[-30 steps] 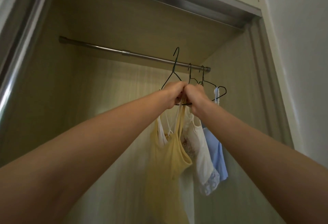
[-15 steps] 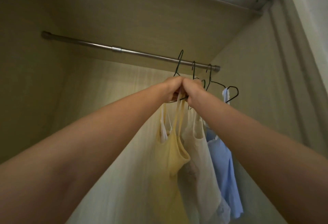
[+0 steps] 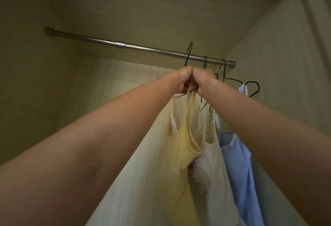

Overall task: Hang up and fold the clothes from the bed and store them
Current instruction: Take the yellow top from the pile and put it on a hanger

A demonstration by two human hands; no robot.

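Observation:
Both arms reach up into a wardrobe. My left hand (image 3: pixel 182 80) and my right hand (image 3: pixel 203 82) meet fist to fist, gripping a dark wire hanger (image 3: pixel 189 53) whose hook stands at the metal rail (image 3: pixel 143 48), just in front of it. A yellow camisole (image 3: pixel 180 152) hangs from that hanger by thin straps. To its right hang a cream top (image 3: pixel 213 156) and a light blue top (image 3: pixel 240 164) on other wire hangers (image 3: pixel 250 87) hooked over the rail.
The rail runs from the left wall to the right wall; its left two thirds carry nothing. The wardrobe's ceiling panel (image 3: pixel 143 10) is close above, the side wall (image 3: pixel 286 64) just right of the blue top. A pale back panel (image 3: pixel 125 154) lies behind.
The view has moved closer to the rail and deeper into the wardrobe. Both hands stay clasped on the hanger, its hook still at the rail.

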